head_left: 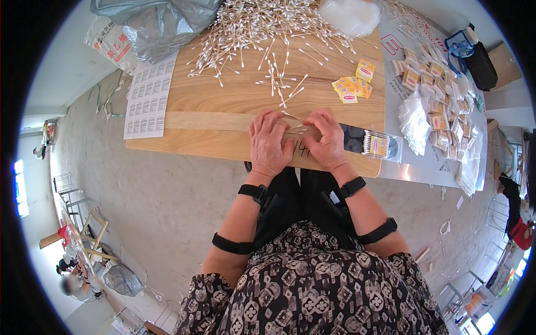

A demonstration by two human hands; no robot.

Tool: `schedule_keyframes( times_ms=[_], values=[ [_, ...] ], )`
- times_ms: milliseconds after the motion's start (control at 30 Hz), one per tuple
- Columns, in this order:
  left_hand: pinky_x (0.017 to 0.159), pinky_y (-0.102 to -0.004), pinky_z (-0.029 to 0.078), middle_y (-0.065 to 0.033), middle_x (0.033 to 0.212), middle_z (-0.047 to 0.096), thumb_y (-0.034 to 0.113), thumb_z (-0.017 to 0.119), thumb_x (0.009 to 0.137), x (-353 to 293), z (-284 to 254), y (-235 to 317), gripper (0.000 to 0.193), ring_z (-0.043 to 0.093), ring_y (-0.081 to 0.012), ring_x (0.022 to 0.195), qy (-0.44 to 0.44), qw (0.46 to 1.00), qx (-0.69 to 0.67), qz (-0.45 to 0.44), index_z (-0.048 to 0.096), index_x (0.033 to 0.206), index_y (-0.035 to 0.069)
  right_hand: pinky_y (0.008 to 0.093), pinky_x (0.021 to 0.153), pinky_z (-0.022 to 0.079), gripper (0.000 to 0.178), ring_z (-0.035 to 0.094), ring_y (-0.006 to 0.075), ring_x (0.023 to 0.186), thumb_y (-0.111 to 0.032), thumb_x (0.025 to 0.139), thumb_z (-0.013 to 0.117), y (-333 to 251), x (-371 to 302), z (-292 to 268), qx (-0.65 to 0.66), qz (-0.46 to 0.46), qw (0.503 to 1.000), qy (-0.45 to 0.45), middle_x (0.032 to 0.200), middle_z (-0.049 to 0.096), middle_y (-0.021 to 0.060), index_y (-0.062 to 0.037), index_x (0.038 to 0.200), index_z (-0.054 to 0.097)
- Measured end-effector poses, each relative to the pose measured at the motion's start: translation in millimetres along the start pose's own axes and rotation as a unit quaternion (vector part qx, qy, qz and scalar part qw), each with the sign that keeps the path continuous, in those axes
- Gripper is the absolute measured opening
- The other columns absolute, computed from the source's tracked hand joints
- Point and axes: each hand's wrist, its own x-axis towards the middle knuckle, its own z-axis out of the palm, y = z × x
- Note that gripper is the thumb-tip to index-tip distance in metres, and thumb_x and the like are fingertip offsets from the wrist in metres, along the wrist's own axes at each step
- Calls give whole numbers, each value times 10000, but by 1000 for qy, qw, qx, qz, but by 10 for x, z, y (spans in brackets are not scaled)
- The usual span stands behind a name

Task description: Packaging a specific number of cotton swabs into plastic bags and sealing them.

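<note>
A few cotton swabs (296, 130) with wooden sticks lie crosswise between my two hands near the table's front edge. My left hand (268, 142) has its fingers curled over their left ends. From the other side, my right hand (325, 139) pinches their right ends with bent fingers. Partly hidden fingertips leave the exact number of swabs unclear. Just right of my right hand, a flat clear packet of swabs with a yellow label (379, 146) rests on a dark strip with round shapes (353, 137). Several loose swabs (279, 84) are scattered beyond my hands.
A large heap of cotton swabs (262, 28) covers the table's far side, beside a grey plastic bag (173, 28). Yellow cards (352, 88) lie right of centre. Many filled packets (441, 84) and clear bags (414, 124) occupy the right-hand board. A printed sheet (148, 100) hangs over the left edge.
</note>
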Motion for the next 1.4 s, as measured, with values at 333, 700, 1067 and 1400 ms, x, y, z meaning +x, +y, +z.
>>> schedule_keyframes(
  times_ms=[333,700,1067,1400],
  values=[
    [994,-460,348,-94,1150,594,69,633,642,10,32,-4,211,488,-323,1207,4,1000,-4,13,631,853,64,394,757,489,185,577,297,900,-36,661,697,10,12,-7,-59,-42,997,-39,941,556,78,-62,827,620],
    [993,-448,355,-81,1150,595,70,642,747,11,54,-25,125,504,-309,1184,11,1000,1,6,620,870,65,394,727,488,117,590,309,861,-42,725,696,20,33,32,-76,-58,995,-10,946,575,86,-45,799,605],
    [998,-451,356,-92,1226,579,90,672,765,17,21,41,184,492,-329,1207,-3,1000,17,-2,667,949,99,443,751,476,140,560,356,880,-57,746,661,-19,23,47,-71,-21,997,26,949,549,123,-21,832,556],
    [1002,-463,354,-104,1237,567,139,672,789,10,43,23,176,472,-338,1240,-1,999,44,4,665,960,99,428,739,481,210,577,332,907,-88,779,679,63,70,61,-6,76,997,-13,1002,568,110,-47,977,624]
  ],
)
